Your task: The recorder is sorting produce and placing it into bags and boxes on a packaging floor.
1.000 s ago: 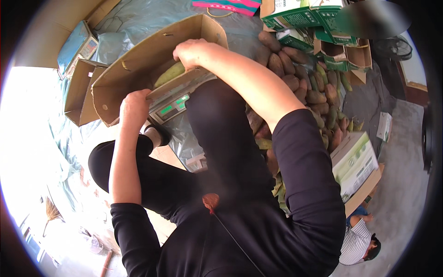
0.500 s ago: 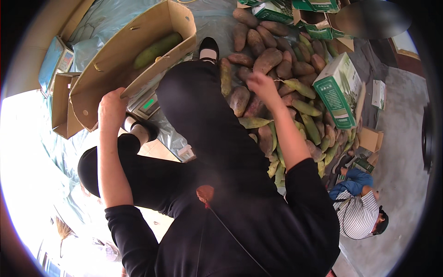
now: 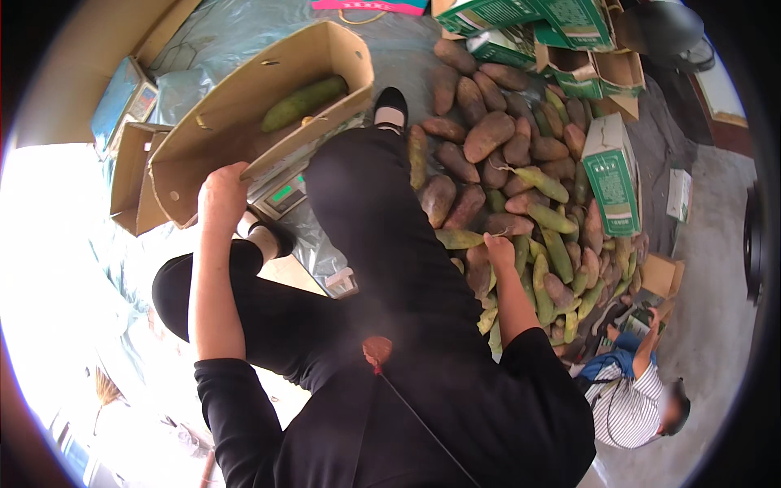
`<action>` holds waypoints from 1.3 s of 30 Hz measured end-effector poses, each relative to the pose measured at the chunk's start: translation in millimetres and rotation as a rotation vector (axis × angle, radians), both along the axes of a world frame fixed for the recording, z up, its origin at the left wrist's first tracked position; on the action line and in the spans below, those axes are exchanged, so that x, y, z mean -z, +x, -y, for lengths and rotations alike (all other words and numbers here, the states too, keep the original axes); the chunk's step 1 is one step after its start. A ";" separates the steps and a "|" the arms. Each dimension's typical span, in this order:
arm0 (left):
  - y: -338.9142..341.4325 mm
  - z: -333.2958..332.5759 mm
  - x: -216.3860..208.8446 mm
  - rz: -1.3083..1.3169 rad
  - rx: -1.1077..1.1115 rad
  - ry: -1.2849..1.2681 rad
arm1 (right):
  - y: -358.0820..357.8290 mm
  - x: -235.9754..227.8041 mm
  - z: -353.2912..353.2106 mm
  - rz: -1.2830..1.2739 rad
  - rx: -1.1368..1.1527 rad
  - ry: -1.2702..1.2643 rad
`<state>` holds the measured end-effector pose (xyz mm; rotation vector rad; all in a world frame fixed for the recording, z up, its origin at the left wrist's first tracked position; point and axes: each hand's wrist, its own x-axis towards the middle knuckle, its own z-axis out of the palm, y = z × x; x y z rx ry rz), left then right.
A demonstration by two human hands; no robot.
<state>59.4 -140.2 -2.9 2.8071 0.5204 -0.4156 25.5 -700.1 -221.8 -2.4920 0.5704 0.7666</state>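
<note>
My left hand (image 3: 222,195) is closed over the near rim of a long open cardboard box (image 3: 181,167). One green radish (image 3: 304,104) lies inside the box. Under the box's near side is a scale (image 3: 282,193) with a lit green display. My right hand (image 3: 503,254) is over the heap, its fingers pinched at the thin root end of a light green radish (image 3: 458,239). Around it lie many radishes, some green, others reddish-brown like this large one (image 3: 489,136) and apparently soil-covered.
Green and white cartons (image 3: 561,23) stand beyond the heap, and another carton (image 3: 612,175) stands at its right. A smaller cardboard box (image 3: 130,183) sits left of the long one. At the lower right, a person in a striped shirt (image 3: 630,407) works beside an open carton (image 3: 661,276).
My right hand has come down and nearer across the heap to the light green radish's root end. My left hand keeps its hold on the box. The view has shifted slightly.
</note>
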 end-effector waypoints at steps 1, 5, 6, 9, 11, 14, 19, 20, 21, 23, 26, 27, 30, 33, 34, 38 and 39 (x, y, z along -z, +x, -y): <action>-2.7 -3.4 7.5 0.028 0.008 0.010 | -2.6 4.4 -2.7 0.004 -0.017 0.009; 0.7 6.7 0.0 0.028 -0.014 0.003 | 12.9 15.2 -10.1 -0.037 -0.007 -0.107; -0.7 5.0 1.2 0.026 -0.017 -0.003 | 9.5 12.1 -14.4 0.031 0.163 -0.051; -1.3 4.3 -2.1 0.026 -0.042 -0.010 | 12.1 7.7 -28.4 0.171 0.304 0.126; 0.1 5.2 -3.4 0.035 -0.010 -0.018 | 22.2 0.5 -43.7 0.242 0.276 0.246; -3.3 1.0 5.5 0.059 -0.001 -0.006 | 35.8 -39.3 -90.5 0.244 0.472 0.617; -2.3 2.0 2.5 0.038 0.028 0.003 | 81.0 -101.6 -109.4 0.496 0.075 0.695; -2.7 1.4 2.5 0.042 0.016 0.006 | 93.4 -128.3 -115.8 0.503 0.042 0.555; -3.8 1.0 2.1 0.020 0.010 0.006 | 106.4 -160.6 -125.0 0.509 0.009 0.415; -3.4 1.6 1.2 0.005 -0.001 0.006 | 128.1 -216.4 -145.6 0.767 -0.073 0.516; -1.5 2.1 2.9 0.006 0.021 -0.024 | 156.5 -280.6 -157.0 0.875 0.055 0.736; -2.9 1.7 3.3 -0.003 0.030 -0.005 | 167.0 -296.5 -165.6 0.912 0.060 0.894; -3.5 1.2 4.6 -0.008 0.048 0.013 | 189.5 -329.0 -206.9 1.006 -0.124 1.179; -6.7 -0.1 4.0 0.010 0.074 0.039 | 207.4 -337.3 -260.3 0.870 -0.187 1.355; -5.9 0.3 4.0 0.033 0.095 0.059 | 214.6 -328.5 -277.3 0.800 -0.167 1.409; -5.8 -3.8 12.2 0.054 0.121 0.072 | 214.8 -278.5 -366.4 0.475 -0.089 1.368; 1.9 -1.4 14.7 0.061 0.147 0.084 | 217.8 -270.3 -374.4 0.391 -0.194 1.330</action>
